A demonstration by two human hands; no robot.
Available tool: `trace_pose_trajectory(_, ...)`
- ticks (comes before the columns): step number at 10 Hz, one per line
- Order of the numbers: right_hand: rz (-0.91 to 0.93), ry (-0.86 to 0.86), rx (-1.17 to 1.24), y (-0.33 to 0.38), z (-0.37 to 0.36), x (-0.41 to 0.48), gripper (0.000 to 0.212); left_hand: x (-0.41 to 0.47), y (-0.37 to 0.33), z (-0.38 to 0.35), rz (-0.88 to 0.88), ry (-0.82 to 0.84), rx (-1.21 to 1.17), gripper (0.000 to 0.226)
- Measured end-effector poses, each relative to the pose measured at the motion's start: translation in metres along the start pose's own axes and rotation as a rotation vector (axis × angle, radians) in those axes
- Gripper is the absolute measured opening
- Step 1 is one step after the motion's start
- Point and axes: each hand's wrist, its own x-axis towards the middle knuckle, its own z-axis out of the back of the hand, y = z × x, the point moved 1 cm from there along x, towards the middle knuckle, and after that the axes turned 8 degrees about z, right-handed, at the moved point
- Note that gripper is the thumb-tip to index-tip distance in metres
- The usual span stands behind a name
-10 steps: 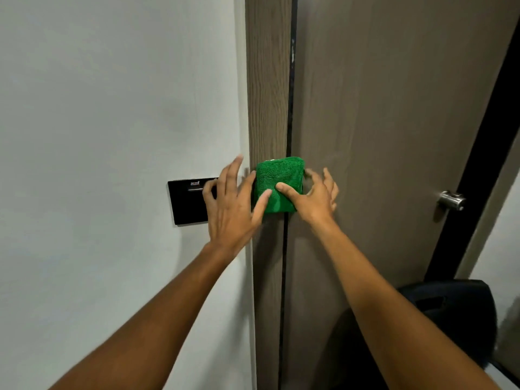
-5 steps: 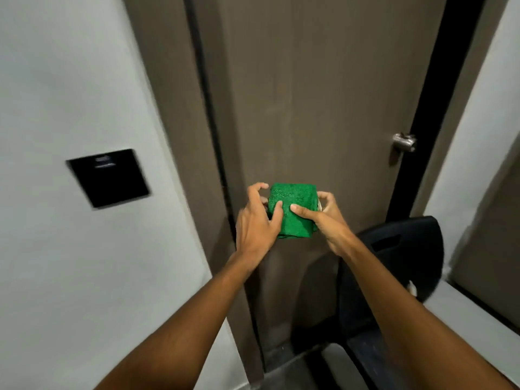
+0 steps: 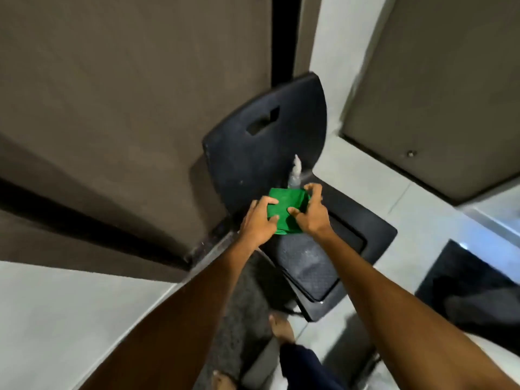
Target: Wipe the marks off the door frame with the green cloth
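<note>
The folded green cloth [image 3: 284,211] is held between both hands, out in front of me and above a black chair. My left hand [image 3: 259,220] grips its left edge with thumb and fingers. My right hand [image 3: 311,213] grips its right side, fingers curled over the top edge. The brown door frame [image 3: 56,243] runs low on the left beside the brown door [image 3: 126,94], well away from the cloth. The cloth touches neither.
A black plastic chair [image 3: 267,142] stands against the door, with a spray bottle [image 3: 296,171] on its seat behind the cloth. A dark mat [image 3: 244,305] and my bare feet are below. A second door [image 3: 439,80] is at right, a black box [image 3: 472,288] on the floor.
The cloth has come off the door frame and moved down and right with both hands. My view has swung down from the frame and wall switch to the chair and floor.
</note>
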Motion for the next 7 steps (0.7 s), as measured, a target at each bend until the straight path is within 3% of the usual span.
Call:
trace_pose_trajectory(2, -0.278, 0.116, -0.052, -0.127, -0.011, -0.024, 0.034, 0.014, 0.041, -0.131, -0.007, 0.261, 0.228, 0.040)
trace_pose_trajectory(3, -0.368, 0.096, -0.015, -0.165, -0.022, -0.039, 0.043, 0.020, 0.062, -0.169, -0.031, 0.378, 0.367, 0.053)
trace_pose_trajectory(4, -0.389, 0.180, -0.111, -0.201, -0.033, -0.058, 0.057, 0.020, 0.078, -0.202, -0.060, 0.522, 0.466, 0.061)
trace_pose_trajectory(5, -0.468, 0.373, -0.343, -0.218, -0.043, -0.075, 0.066, 0.012, 0.083, -0.215, -0.071, 0.652, 0.655, 0.072)
trace_pose_trajectory(6, -0.419, 0.364, -0.634, -0.205, -0.046, -0.071, 0.063, 0.010, 0.081, -0.206, -0.089, 0.612, 0.735, 0.078)
trace_pose_trajectory(7, -0.224, 0.341, -0.795, -0.172, -0.046, -0.058, 0.059, 0.013, 0.083, -0.166, -0.124, 0.436, 0.691, 0.075)
